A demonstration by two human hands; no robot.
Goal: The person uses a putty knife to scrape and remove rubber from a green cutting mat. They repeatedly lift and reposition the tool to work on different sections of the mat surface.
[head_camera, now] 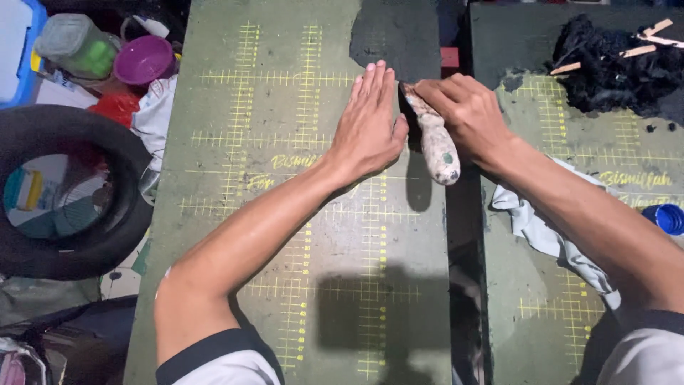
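Two green cutting mats fill most of your view: the larger mat (285, 214) runs down the middle of the frame, and a second mat (570, 142) lies to its right with a dark gap between them. Both carry yellow ruled grids. At the left edge a black tyre (71, 249) lies flat beside the larger mat. In the upper right corner a heap of black fibrous material (613, 71) sits on the second mat, with pale wooden sticks (638, 51) resting on it. A grey-white cloth (548, 228) drapes over the second mat's left side, under your right forearm.

Your left hand (367, 128) lies flat, palm down, on the larger mat near its upper right part, fingers straight and pressed together, thumb out to the side. Your right hand (467, 114) is just beside it, fingers curled around a tool with a worn, whitish handle (438, 146); the handle's butt points down the frame and its working end is hidden between your hands, over the mat's right edge.

Upper left hold a purple bowl (142, 58) and a green-tinted jar (75, 43). A blue cap (666, 217) shows at the right edge.
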